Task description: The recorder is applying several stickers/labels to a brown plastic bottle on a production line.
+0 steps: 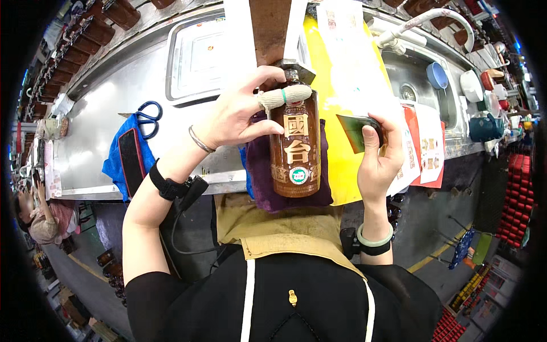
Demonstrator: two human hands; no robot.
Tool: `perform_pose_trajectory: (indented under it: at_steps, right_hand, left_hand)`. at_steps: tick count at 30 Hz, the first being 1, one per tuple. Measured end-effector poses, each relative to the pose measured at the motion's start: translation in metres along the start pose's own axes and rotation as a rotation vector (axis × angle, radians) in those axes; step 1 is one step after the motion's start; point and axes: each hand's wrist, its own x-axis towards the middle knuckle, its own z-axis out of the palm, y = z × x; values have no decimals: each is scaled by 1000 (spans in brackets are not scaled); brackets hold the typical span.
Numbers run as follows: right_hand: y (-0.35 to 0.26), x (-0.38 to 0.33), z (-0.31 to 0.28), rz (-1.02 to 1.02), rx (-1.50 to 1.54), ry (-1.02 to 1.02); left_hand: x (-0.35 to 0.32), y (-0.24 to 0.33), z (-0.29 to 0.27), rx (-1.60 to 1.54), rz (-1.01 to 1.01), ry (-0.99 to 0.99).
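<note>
Here, nearest the camera, a tan apron (pixel 285 228) over a black top. Above it, the left hand (pixel 236 114) grips a brown glazed bottle (pixel 296 145) upright against a purple cloth (pixel 262 182) (one finger wears a white cot with a green band, pressed across the bottle's neck). The right hand (pixel 379 157) is closed around a small dark flat object (pixel 356 132), a card or scanner, I cannot tell which, held just beside the bottle's right shoulder.

Progress, judged: the bottle is lifted off the steel bench (pixel 114 131) and presented for checking; the label is on and faces the camera, the cap area is partly hidden. Setting it down remains.

Farther off: blue cloth (pixel 117 159), blue-handled scissors (pixel 149 117), a steel tray (pixel 199 57), yellow sheet (pixel 342 74), sink (pixel 419 85) with white tap (pixel 433 20).
</note>
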Motion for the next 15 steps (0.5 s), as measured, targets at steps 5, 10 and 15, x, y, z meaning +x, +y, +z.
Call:
perform_pose_trajectory:
  at_steps: [5, 10, 15]
  right_hand:
    - [5, -4, -1, 73, 44, -19]
    - [-3, -6, 2, 142, 192, -29]
    - [-5, -2, -3, 139, 233, -46]
  left_hand:
    - [-5, 2, -3, 83, -6, -9]
    - [0, 14, 3, 305, 123, -58]
    - [-32, 38, 20, 305, 88, -55]
